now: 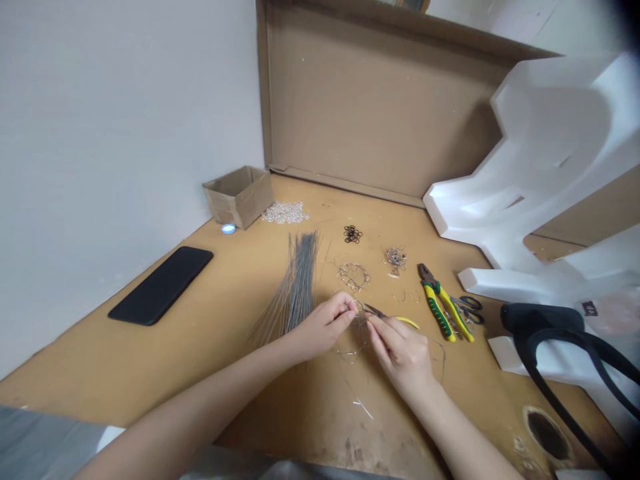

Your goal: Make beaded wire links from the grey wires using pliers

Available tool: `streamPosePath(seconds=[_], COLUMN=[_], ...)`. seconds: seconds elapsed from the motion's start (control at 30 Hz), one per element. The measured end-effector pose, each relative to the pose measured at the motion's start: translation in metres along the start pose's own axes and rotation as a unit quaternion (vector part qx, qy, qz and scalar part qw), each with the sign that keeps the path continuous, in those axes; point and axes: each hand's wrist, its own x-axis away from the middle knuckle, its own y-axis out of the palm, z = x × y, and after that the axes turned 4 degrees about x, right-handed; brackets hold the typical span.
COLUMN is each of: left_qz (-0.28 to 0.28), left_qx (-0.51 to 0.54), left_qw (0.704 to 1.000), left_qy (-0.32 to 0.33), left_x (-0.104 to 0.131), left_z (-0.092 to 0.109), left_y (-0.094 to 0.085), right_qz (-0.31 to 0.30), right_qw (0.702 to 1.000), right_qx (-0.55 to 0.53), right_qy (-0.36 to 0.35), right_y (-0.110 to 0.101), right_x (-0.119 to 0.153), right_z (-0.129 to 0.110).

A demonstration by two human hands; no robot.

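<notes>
My left hand (334, 323) pinches a thin wire (360, 315) between thumb and forefinger. From the other side my right hand (403, 350) is closed on the same wirework, fingertips close to the left ones. Loops of fine wire hang below the hands over the table, their exact shape hard to make out. Just behind the right fingers lie small pliers (376, 311) with a yellow handle, partly hidden. A wire ring (354, 276) with small bits along it rests beyond the hands. Left of them lies a bundle of straight grey wires (301, 280).
Larger yellow-green pliers (444, 300) and dark scissors (470, 309) lie at right, near white foam (475, 283). Black rings (353, 233), a small metal pile (395, 256) and clear beads (286, 213) lie farther back. A cardboard box (239, 197) and black phone (161, 285) are at left.
</notes>
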Motion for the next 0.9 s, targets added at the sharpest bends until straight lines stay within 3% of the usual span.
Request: streamPosePath(seconds=[0.27,0.53,0.9], left_qz=[-0.006,-0.051,-0.061], left_qx=[0.011,-0.009,-0.008], left_qw=[1.0,0.999,0.998], left_qy=[0.011,0.012,0.005], left_x=[-0.002,-0.002,-0.004], left_z=[-0.004,0.0,-0.008], left_y=[0.0,-0.008,-0.006], right_qz=[-0.026,-0.07,-0.059], right_qw=[0.999,0.977,0.957], right_qx=[-0.045,-0.175,-0.211], right_qy=[-0.005,0.102,0.191], right_y=[0.0,-0.008,-0.01], right_x=[0.0,-0.006,-0.006], right_z=[0.003,-0.001,-0.006])
